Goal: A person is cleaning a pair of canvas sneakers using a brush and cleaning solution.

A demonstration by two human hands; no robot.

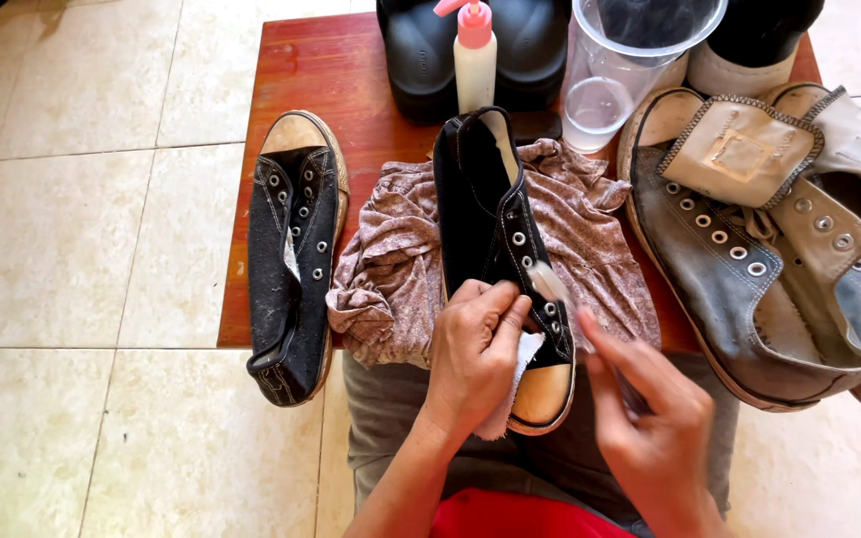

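Head view: left hand (475, 349) fingers clasp the black sneaker (495, 229) near its toe.

A home floor (tiled (102, 249)), worn shoes (291, 249) on a low table (331, 70)

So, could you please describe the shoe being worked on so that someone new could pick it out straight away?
Start at the red-brown wooden table and find the crumpled brown patterned cloth near its front edge. The black canvas sneaker lies on that cloth, steadied by the left hand. Unlike the other black sneaker, lying bare on the wood, or the big grey high-tops, it is the only shoe being touched.
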